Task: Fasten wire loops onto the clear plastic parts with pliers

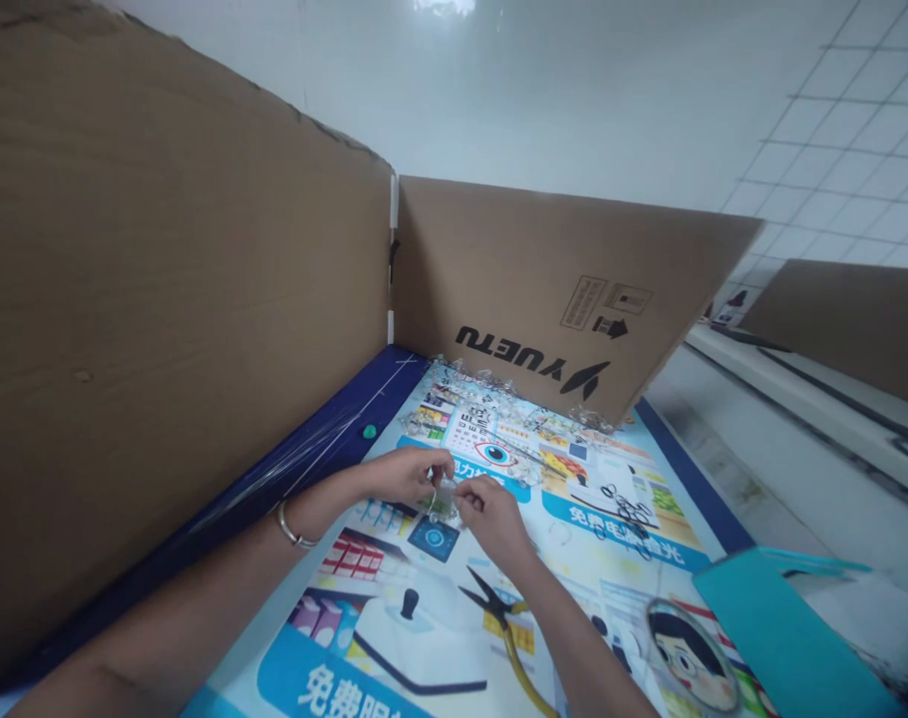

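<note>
Nearest, the pliers [502, 610] lie with parted jaws on the printed sheet [431, 638], perhaps to be within reach. Just beyond, the left hand [409, 473] and the right hand [490, 507] have their fingers pinched on a small clear piece [443, 499] between them, seemingly to steady it. The sheet reads “免费电脑” farther right. Behind, the cardboard panel [490, 259] carries “YUETU”, upside down.

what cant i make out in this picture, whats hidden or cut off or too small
- Clear piece, head view: exact shape, blurred and partly covered by the left hand and right hand.
- Pliers, head view: one handle's end, behind the right forearm.
- Teal box, head view: cut off by the picture edge.
- Black loops, head view: too small and tangled to count.
</note>
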Demonstrator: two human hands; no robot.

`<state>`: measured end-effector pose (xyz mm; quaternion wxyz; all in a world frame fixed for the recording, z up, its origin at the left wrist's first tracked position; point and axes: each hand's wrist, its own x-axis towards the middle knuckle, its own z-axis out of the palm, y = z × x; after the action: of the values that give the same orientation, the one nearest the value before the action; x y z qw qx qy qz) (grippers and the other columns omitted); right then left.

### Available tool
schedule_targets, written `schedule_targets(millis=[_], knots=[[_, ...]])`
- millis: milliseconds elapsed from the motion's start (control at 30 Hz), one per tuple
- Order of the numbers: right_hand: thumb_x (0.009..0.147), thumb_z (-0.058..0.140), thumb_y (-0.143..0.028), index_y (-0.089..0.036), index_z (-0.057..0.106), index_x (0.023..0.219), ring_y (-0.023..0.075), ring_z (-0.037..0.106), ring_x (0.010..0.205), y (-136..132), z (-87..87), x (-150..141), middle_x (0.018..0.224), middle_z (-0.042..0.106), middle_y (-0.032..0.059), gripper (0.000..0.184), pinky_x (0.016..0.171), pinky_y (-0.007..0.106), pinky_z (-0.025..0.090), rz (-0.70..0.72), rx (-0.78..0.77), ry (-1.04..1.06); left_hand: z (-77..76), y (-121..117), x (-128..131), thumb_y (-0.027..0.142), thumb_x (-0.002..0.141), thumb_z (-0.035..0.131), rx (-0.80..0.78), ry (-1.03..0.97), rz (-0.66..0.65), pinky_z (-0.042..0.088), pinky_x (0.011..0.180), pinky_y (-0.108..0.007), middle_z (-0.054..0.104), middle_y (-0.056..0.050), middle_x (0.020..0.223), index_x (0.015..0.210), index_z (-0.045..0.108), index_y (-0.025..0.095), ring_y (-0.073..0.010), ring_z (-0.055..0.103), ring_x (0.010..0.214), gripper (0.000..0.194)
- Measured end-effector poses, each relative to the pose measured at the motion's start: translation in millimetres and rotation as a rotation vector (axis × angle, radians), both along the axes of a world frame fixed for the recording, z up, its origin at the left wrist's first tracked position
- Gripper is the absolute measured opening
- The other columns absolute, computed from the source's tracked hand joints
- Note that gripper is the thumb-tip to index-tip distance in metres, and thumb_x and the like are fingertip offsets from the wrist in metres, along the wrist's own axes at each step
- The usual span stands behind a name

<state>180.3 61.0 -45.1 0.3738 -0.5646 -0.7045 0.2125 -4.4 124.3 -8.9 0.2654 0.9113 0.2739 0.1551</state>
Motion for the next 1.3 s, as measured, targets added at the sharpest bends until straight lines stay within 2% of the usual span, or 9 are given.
schedule_targets(millis=[167,300,467,633,833,1133,1300], knots=[[0.07,0.051,-0.02,-0.019,0.061,0.072,0.0129,0.051,0.059,4,-4.7,4,0.069,0.055,0.0,0.011,0.057,0.024,0.04,-0.029,-0.019,0.04,-2.7,1,0,0.0,0.066,0.048,0.1,-0.047,-0.117,0.04,0.071,-0.017,0.059,0.001,0.085,0.098,0.059,0.019,-0.0115,0.053,0.077,0.038],[0.07,0.052,-0.023,-0.019,0.062,0.075,0.013,0.051,0.059,6,-6.6,6,0.068,0.057,-0.0002,0.012,0.055,0.023,0.04,-0.035,-0.029,0.072,1.6,-3,1,0.004,0.072,0.05,0.175,-0.018,-0.117,0.041,0.074,-0.019,0.061,-0.001,0.085,0.089,0.064,0.018,-0.0133,0.055,0.081,0.027],[0.07,0.052,-0.024,-0.019,0.062,0.075,0.0127,0.05,0.058,6,-5.1,6,0.068,0.057,-0.0001,0.011,0.055,0.023,0.041,-0.021,-0.035,0.094,7.3,-7,0,0.004,0.074,0.047,0.225,0.068,-0.092,0.041,0.073,-0.019,0.061,-0.001,0.088,0.089,0.064,0.021,-0.0138,0.057,0.083,0.028],[0.07,0.052,-0.025,-0.019,0.061,0.074,0.0125,0.049,0.057,6,-7.1,7,0.066,0.056,-0.0007,0.011,0.053,0.023,0.04,-0.018,-0.044,0.106,9.6,-8,1,0.006,0.077,0.045,0.221,0.126,-0.076,0.041,0.073,-0.02,0.063,-0.002,0.092,0.089,0.061,0.019,-0.0151,0.058,0.085,0.024],[0.07,0.052,-0.024,-0.019,0.061,0.075,0.0119,0.048,0.058,7,-8.1,8,0.068,0.056,-0.0007,0.012,0.054,0.023,0.04,-0.017,-0.042,0.1,8.8,-8,2,0.008,0.076,0.048,0.191,0.087,-0.085,0.04,0.072,-0.018,0.064,0.0,0.087,0.085,0.062,0.019,-0.014,0.058,0.082,0.02],[0.069,0.055,-0.025,-0.019,0.064,0.077,0.011,0.048,0.056,8,-3.7,10,0.065,0.054,-0.0017,0.013,0.054,0.022,0.04,0.016,-0.064,0.094,8.3,-9,3,0.008,0.075,0.05,0.202,0.089,-0.027,0.039,0.071,-0.018,0.064,0.001,0.088,0.087,0.063,0.021,-0.014,0.058,0.082,0.022],[0.068,0.056,-0.024,-0.019,0.061,0.072,0.0103,0.047,0.055,9,-5.6,10,0.061,0.051,-0.0033,0.008,0.052,0.021,0.039,0.021,-0.074,0.124,3.6,-6,4,0.01,0.077,0.051,0.242,0.005,-0.092,0.038,0.078,-0.022,0.065,0.0,0.085,0.086,0.064,0.02,-0.0144,0.055,0.085,0.018]])
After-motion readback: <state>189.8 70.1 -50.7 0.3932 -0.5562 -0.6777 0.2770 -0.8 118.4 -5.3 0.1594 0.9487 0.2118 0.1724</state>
